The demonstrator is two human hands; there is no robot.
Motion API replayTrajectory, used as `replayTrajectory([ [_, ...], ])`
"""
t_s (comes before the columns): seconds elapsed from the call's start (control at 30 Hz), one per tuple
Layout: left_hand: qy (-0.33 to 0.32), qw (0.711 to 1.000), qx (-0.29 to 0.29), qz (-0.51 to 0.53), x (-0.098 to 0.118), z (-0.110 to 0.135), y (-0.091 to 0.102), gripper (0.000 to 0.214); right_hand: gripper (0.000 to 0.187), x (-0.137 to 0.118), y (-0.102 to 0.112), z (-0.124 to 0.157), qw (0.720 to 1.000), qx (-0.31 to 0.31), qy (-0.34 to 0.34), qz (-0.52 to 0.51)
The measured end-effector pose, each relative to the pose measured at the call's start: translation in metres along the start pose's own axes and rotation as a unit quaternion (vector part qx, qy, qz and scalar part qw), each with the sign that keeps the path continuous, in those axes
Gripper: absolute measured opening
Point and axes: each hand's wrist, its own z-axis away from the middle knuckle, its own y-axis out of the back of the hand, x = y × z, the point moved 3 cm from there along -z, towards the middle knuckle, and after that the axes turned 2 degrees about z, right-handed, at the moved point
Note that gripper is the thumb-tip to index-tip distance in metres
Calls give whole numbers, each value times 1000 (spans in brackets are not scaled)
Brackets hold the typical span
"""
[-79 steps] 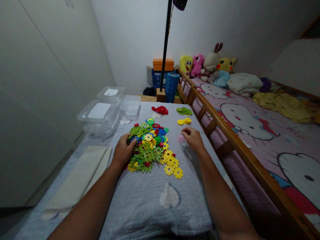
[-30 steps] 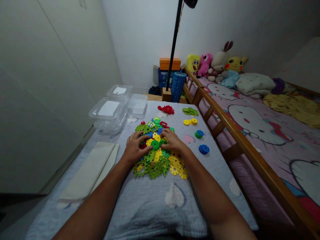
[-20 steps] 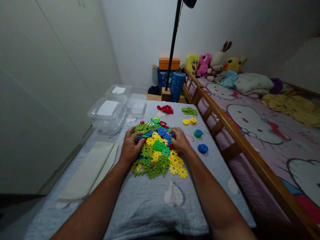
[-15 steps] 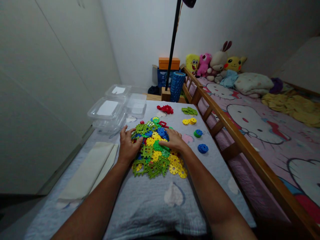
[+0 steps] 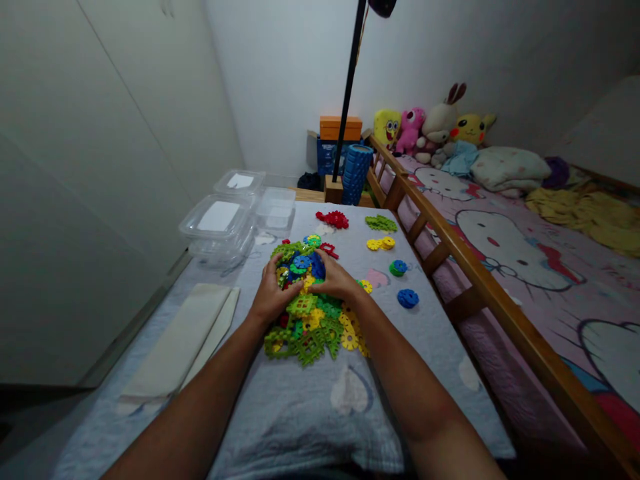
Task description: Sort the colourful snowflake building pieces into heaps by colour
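Cups toy pile (image 5: 313,320) at middle of counter (image 5: 425,327) between left hand (image 5: 273,295) and right hand (image 5: 337,279), apparently to stop spreading; cannot tell whether pinching anything. Note blue stack (image 5: 408,299) toward counter's right edge, probably separated by colour.

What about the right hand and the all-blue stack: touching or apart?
Apart. The head view shows the right hand at the mixed pile, with cloth plainly visible between that hand and the all-blue stack.

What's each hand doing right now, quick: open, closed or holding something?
Left hand: open, cupped against the pile of interlocking plastic pieces; any grip cannot be told.
Right hand: open, cupped over the pile's right part; any grip cannot be told.
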Motion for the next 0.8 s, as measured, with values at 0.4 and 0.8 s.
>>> replayTrajectory([
  [0.4,1,987,-89,130,21,-17,-21,75,58,13,16,13,955,7,-48,-294],
  [0.8,-94,961,-224,-131,31,-3,6,65,56,6,49,90,998,12,15,-68],
])
